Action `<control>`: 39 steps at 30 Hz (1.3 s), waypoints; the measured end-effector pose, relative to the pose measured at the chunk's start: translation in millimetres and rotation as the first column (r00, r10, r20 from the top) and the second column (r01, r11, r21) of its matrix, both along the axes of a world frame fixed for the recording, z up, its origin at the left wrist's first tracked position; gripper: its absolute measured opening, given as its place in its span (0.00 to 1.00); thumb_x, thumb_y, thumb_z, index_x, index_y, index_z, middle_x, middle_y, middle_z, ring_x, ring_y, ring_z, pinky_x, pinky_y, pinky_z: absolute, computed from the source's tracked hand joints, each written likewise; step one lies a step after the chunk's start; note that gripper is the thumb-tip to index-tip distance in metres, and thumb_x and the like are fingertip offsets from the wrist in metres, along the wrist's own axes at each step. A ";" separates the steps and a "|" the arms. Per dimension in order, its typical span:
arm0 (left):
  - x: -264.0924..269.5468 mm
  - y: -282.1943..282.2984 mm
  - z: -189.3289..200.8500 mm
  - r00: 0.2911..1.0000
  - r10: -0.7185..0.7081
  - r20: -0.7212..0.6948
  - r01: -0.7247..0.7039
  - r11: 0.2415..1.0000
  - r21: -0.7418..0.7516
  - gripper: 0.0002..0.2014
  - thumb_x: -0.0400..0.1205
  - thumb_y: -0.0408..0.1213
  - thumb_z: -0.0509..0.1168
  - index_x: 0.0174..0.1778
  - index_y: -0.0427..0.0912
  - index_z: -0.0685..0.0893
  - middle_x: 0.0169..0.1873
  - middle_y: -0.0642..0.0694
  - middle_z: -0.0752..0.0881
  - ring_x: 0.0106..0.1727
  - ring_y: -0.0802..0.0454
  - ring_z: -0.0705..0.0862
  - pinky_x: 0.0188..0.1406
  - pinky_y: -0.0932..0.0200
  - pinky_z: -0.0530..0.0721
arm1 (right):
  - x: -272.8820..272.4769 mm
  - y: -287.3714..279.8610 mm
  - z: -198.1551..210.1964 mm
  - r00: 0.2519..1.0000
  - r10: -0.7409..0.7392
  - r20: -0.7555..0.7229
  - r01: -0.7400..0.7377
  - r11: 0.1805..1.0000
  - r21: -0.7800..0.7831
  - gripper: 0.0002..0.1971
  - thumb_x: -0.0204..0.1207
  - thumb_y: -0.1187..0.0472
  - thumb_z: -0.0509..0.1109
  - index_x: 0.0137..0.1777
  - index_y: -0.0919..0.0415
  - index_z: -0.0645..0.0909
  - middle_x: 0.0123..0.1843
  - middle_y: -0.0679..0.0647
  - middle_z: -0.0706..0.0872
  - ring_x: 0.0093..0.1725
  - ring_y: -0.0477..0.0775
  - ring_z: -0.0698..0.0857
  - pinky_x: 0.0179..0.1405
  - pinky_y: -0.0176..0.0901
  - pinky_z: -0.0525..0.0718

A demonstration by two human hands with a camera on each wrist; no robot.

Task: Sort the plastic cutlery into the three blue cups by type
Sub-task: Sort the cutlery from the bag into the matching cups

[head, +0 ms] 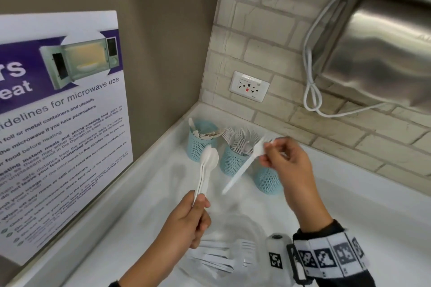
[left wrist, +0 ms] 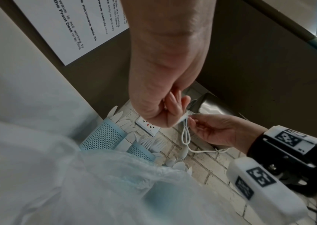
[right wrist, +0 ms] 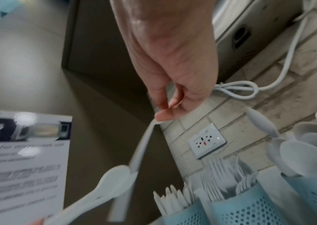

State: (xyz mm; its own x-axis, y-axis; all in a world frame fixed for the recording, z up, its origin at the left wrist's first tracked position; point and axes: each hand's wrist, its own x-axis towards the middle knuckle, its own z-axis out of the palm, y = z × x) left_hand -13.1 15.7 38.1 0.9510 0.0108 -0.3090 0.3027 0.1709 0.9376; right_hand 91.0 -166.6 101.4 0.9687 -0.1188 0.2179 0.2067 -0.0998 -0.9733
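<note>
Three blue mesh cups stand in the counter's corner. The left cup holds spoons, the middle cup holds forks, and the right cup is partly hidden behind my right hand; the right wrist view shows knives in it. My left hand grips the handles of a few stacked white spoons, bowls up, in front of the left cup. My right hand pinches a white fork by its head above the cups, its handle hanging down to the left.
A clear plastic bag with several loose white pieces lies on the white counter near me. A microwave poster leans on the left wall. On the tiled wall behind are a socket and a steel box with a white cable.
</note>
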 end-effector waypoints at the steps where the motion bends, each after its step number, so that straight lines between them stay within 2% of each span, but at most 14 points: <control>1: 0.6 0.1 -1.1 1.000 0.004 0.003 -0.004 1.000 0.001 0.14 0.87 0.44 0.54 0.42 0.38 0.74 0.21 0.49 0.72 0.17 0.57 0.62 0.16 0.65 0.62 | 3.1 -5.7 5.8 0.998 -0.052 0.047 0.051 0.998 0.026 0.07 0.79 0.69 0.69 0.42 0.59 0.77 0.38 0.52 0.82 0.33 0.49 0.89 0.37 0.34 0.86; 4: 1.0 -1.4 -2.4 1.000 -0.014 0.023 0.013 1.000 0.010 0.14 0.87 0.43 0.53 0.40 0.39 0.73 0.21 0.53 0.71 0.18 0.59 0.63 0.17 0.66 0.64 | 14.6 -19.7 16.3 0.958 -0.205 0.200 0.217 0.976 -0.037 0.07 0.80 0.67 0.68 0.42 0.56 0.76 0.42 0.50 0.86 0.42 0.52 0.92 0.47 0.44 0.87; 7: 0.8 -3.1 -2.1 0.999 -0.033 0.033 0.032 0.999 0.021 0.14 0.87 0.43 0.53 0.40 0.39 0.73 0.21 0.52 0.71 0.18 0.59 0.63 0.18 0.66 0.64 | 27.0 -23.4 14.3 0.909 -0.282 0.308 0.344 0.924 -0.169 0.05 0.80 0.65 0.67 0.44 0.56 0.75 0.40 0.46 0.87 0.43 0.49 0.91 0.48 0.47 0.87; 11: 0.8 -2.4 -1.1 0.998 -0.043 0.043 0.042 0.999 0.031 0.13 0.87 0.42 0.54 0.42 0.37 0.75 0.21 0.51 0.70 0.18 0.59 0.62 0.18 0.66 0.64 | 48.0 -18.3 -10.4 0.942 -0.214 0.257 0.301 0.879 -0.371 0.07 0.78 0.67 0.67 0.43 0.55 0.75 0.41 0.50 0.88 0.42 0.52 0.90 0.44 0.45 0.85; 15: 0.9 1.2 -1.2 0.997 -0.052 0.049 0.050 0.997 0.050 0.13 0.87 0.42 0.55 0.45 0.37 0.77 0.21 0.50 0.71 0.18 0.59 0.63 0.18 0.67 0.65 | 61.8 -12.8 -33.1 0.934 -0.185 0.305 0.334 0.755 -0.565 0.04 0.78 0.66 0.67 0.51 0.61 0.81 0.51 0.59 0.84 0.37 0.54 0.88 0.40 0.41 0.80; 19: 0.1 2.7 -1.3 0.997 -0.054 0.048 0.053 0.998 0.039 0.13 0.87 0.42 0.55 0.45 0.37 0.77 0.21 0.50 0.71 0.18 0.58 0.63 0.19 0.67 0.65 | 64.3 -9.4 -37.3 0.921 -0.138 0.364 0.355 0.682 -0.639 0.09 0.78 0.70 0.66 0.56 0.61 0.80 0.46 0.57 0.82 0.38 0.55 0.82 0.35 0.38 0.72; 23: 0.0 1.9 -2.2 0.996 -0.063 0.056 0.062 0.998 0.028 0.13 0.87 0.42 0.54 0.46 0.37 0.78 0.20 0.50 0.71 0.19 0.58 0.63 0.19 0.66 0.64 | 62.2 -8.3 -38.4 0.934 -0.107 0.340 0.333 0.599 -0.728 0.06 0.78 0.70 0.65 0.50 0.62 0.83 0.41 0.58 0.83 0.38 0.59 0.81 0.29 0.35 0.62; 25: 0.3 2.2 -2.4 0.996 -0.060 0.062 0.059 0.998 0.025 0.14 0.87 0.42 0.54 0.46 0.37 0.78 0.19 0.51 0.71 0.18 0.58 0.63 0.18 0.66 0.64 | 56.0 -5.0 -34.1 0.940 -0.123 0.319 0.318 0.657 -0.683 0.07 0.78 0.69 0.65 0.48 0.61 0.84 0.40 0.57 0.85 0.39 0.58 0.84 0.32 0.34 0.67; 27: 0.2 2.3 -2.1 0.996 -0.058 0.063 0.056 0.998 0.029 0.15 0.87 0.43 0.53 0.45 0.38 0.79 0.19 0.51 0.69 0.18 0.58 0.63 0.18 0.66 0.65 | 42.0 1.6 -27.7 0.971 -0.103 0.214 0.210 0.792 -0.573 0.07 0.79 0.66 0.66 0.47 0.56 0.83 0.42 0.51 0.88 0.41 0.51 0.87 0.43 0.27 0.75; 29: -0.8 1.1 -0.4 0.997 -0.059 0.060 0.058 0.998 0.014 0.16 0.87 0.45 0.53 0.44 0.37 0.78 0.19 0.50 0.67 0.19 0.58 0.62 0.18 0.67 0.64 | 21.3 10.8 -19.5 0.999 0.041 -0.023 -0.047 0.932 -0.361 0.02 0.80 0.56 0.68 0.48 0.51 0.83 0.44 0.47 0.89 0.41 0.46 0.89 0.50 0.37 0.82; 32: -3.6 -1.5 3.7 0.996 -0.073 0.050 0.075 0.996 -0.041 0.18 0.86 0.47 0.53 0.42 0.37 0.78 0.20 0.50 0.64 0.19 0.58 0.59 0.19 0.66 0.60 | -4.7 21.8 -13.6 0.903 0.301 -0.307 -0.376 0.898 -0.226 0.17 0.73 0.41 0.66 0.54 0.52 0.83 0.46 0.48 0.88 0.40 0.44 0.87 0.39 0.39 0.81; 34: -5.2 -3.0 6.5 0.995 -0.088 0.048 0.091 0.994 -0.062 0.19 0.85 0.49 0.52 0.42 0.37 0.79 0.20 0.50 0.63 0.19 0.58 0.58 0.20 0.65 0.59 | -14.9 25.2 -14.1 0.869 0.369 -0.329 -0.443 0.877 -0.186 0.15 0.75 0.48 0.70 0.54 0.59 0.84 0.40 0.49 0.86 0.34 0.44 0.82 0.34 0.36 0.77; 36: -6.1 -3.4 7.8 0.996 -0.083 0.036 0.086 0.993 -0.081 0.20 0.86 0.49 0.51 0.44 0.37 0.80 0.19 0.50 0.63 0.19 0.57 0.59 0.21 0.64 0.61 | -19.1 25.4 -16.3 0.883 0.365 -0.296 -0.403 0.912 -0.077 0.10 0.77 0.59 0.73 0.52 0.65 0.83 0.34 0.49 0.82 0.31 0.45 0.78 0.31 0.35 0.76; 39: -5.9 -3.0 8.3 0.999 -0.047 0.001 0.047 0.991 -0.129 0.18 0.87 0.47 0.51 0.49 0.41 0.81 0.18 0.49 0.63 0.18 0.57 0.60 0.20 0.63 0.63 | -21.8 24.5 -16.6 0.901 0.326 -0.286 -0.330 0.943 0.037 0.10 0.76 0.64 0.73 0.56 0.63 0.84 0.34 0.49 0.83 0.30 0.45 0.80 0.34 0.34 0.82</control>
